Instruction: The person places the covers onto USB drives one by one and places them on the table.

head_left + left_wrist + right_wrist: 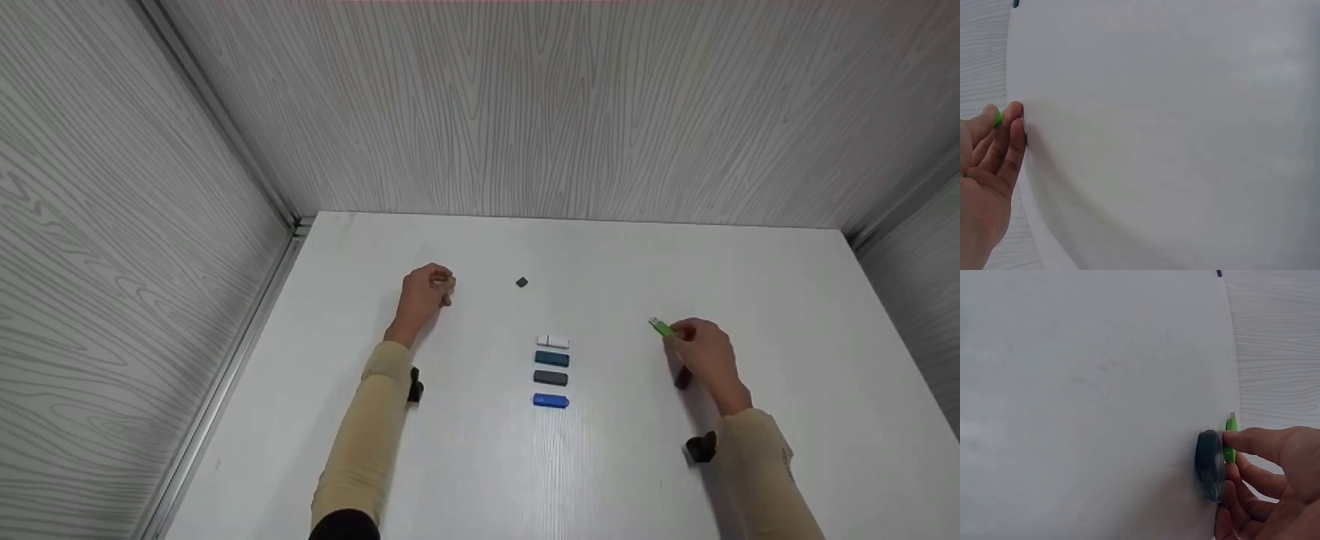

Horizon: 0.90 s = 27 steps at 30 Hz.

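Between thumb and fingertip, my left hand (426, 291) pinches a small green cap (998, 118), mostly covered by the fingers. The fingertips of that hand are right at the white tabletop in the left wrist view. My right hand (705, 352) pinches a green USB stick (663, 327), its bare metal plug pointing away to the upper left. Beside the right fingers is a dark, rounded oblong object (1209, 464), partly under the hand in the head view. A small dark square piece (522, 282) lies between the hands, nearer the left.
In the middle of the white table (480, 465), several capped sticks lie in a column: white (553, 342), teal (552, 358), grey (550, 377) and blue (551, 401). Wood-grain panels (480, 112) rise behind the table and at its sides.
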### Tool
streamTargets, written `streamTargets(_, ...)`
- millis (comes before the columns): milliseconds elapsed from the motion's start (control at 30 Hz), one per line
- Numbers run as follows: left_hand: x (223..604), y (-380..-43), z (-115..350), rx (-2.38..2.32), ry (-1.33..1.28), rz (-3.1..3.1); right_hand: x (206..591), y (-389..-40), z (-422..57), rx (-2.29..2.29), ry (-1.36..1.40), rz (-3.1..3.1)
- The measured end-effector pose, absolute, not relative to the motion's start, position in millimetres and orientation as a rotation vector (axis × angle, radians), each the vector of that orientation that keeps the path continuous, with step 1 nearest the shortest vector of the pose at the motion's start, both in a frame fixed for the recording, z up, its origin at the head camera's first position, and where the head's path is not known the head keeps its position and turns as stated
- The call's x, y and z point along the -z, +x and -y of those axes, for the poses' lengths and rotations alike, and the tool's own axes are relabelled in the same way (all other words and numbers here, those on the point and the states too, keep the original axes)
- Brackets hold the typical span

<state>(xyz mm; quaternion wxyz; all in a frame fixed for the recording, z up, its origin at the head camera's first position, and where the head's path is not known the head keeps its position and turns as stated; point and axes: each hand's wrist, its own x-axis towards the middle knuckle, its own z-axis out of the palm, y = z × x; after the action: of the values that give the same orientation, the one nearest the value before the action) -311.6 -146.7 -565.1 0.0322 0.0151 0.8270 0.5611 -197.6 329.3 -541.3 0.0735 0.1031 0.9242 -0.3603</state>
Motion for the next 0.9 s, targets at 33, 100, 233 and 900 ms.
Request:
streamTargets(33, 565.3, -311.4, 147.1, -1.750, 0.037, -2.525, 540.6, -197.4, -329.4, 1.078, 0.306, -2.778)
streamTargets(100, 565.8, -311.5, 147.5, -1.784, 0.027, -2.493, 539.6, -197.4, -329.1, 1.075, 0.304, -2.782)
streamTargets(233, 567.1, -311.5, 148.1, -1.825, 0.002, -2.445, 539.2, -197.4, -328.5, 1.076, 0.307, -2.790)
streamTargets(900, 563.9, -304.3, 150.1, -1.889, 0.006, -2.354, 541.6, -196.6, -330.3, 1.171, 0.279, -2.813)
